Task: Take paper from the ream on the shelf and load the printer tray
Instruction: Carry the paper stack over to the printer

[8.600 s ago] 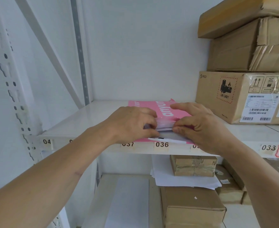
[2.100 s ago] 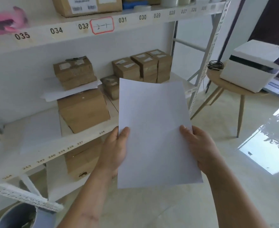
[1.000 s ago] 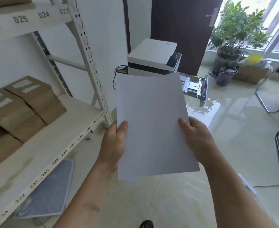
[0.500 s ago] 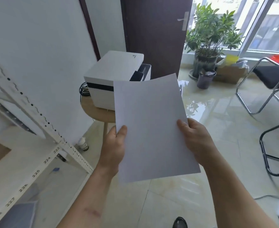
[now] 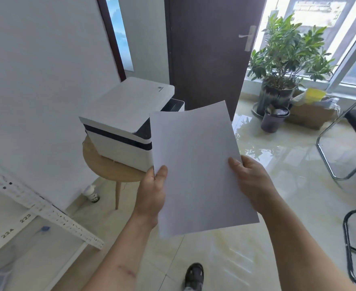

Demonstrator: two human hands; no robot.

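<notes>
I hold a thin stack of white paper (image 5: 196, 164) in front of me with both hands. My left hand (image 5: 152, 194) grips its left edge, thumb on top. My right hand (image 5: 250, 179) grips the right edge. The white printer (image 5: 122, 122) with a black band stands on a round wooden stool (image 5: 103, 166) just beyond and left of the paper. The paper hides the printer's front right side, and its tray is out of sight. The ream and its shelf level are out of view.
A white metal shelf corner (image 5: 53, 215) juts in at lower left. A dark door (image 5: 206, 51) stands behind the printer. A potted plant (image 5: 282, 66), a small dark bin (image 5: 274, 118), a cardboard box (image 5: 311, 116) and metal chairs (image 5: 349, 143) are on the right. My foot (image 5: 194, 274) is on the glossy tile floor.
I have turned away from the shelf and come closer to the printer, which now looks larger. The paper stays held the same way in both hands.
</notes>
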